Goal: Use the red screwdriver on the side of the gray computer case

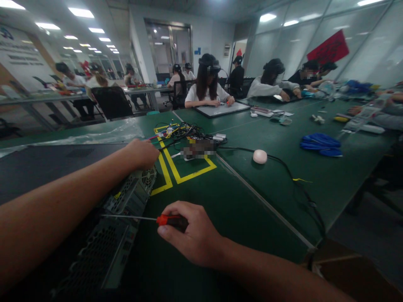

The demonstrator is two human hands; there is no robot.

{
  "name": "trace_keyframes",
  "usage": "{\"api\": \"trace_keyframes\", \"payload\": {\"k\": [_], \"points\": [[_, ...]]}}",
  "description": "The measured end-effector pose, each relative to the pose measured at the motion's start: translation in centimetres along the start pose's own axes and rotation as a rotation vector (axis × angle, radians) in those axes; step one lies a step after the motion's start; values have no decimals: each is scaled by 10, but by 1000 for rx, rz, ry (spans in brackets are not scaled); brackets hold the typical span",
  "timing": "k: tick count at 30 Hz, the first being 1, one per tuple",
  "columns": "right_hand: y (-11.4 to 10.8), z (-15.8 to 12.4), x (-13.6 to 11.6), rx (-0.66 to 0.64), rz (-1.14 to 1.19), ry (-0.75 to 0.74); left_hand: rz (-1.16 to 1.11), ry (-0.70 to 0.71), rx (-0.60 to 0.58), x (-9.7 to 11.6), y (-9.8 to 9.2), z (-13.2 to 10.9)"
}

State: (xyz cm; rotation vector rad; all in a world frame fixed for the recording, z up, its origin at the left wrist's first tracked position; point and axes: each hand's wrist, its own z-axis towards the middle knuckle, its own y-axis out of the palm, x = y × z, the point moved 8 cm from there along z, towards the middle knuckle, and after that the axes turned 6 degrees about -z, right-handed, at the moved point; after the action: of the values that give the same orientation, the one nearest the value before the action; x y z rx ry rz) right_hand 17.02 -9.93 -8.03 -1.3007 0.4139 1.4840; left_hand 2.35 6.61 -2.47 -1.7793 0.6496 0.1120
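Observation:
A desktop computer case (64,157) lies on the left side of the green table, its metal back panel (121,241) with vents and a round fan grille facing right. My left hand (143,154) is closed over the case's far back corner, above the fan grille; its fingertips are hidden. In my right hand (192,230) is a screwdriver (162,219) with a red and black handle, wrapped by my fingers. Its long thin shaft points left across the back panel. The tip reaches the panel, but I cannot tell whether it sits in a screw.
Beyond the case lies a tangle of cables (185,130) near yellow tape marks (195,175). A pinkish-white rounded object (260,157) and a black cable (288,167) are on the right. Farther off are a blue bundle (321,144), a person at a board (223,110) and other people.

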Motion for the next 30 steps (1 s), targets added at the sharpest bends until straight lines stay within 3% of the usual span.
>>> {"api": "trace_keyframes", "payload": {"k": [14, 20, 30], "points": [[0, 1, 1, -1, 14, 5, -7, -5, -7, 0, 1, -1], [4, 0, 1, -47, -113, -8, -5, 22, 13, 0, 2, 1], [5, 0, 4, -47, -31, 40, -30, 12, 30, -4, 3, 4]]}}
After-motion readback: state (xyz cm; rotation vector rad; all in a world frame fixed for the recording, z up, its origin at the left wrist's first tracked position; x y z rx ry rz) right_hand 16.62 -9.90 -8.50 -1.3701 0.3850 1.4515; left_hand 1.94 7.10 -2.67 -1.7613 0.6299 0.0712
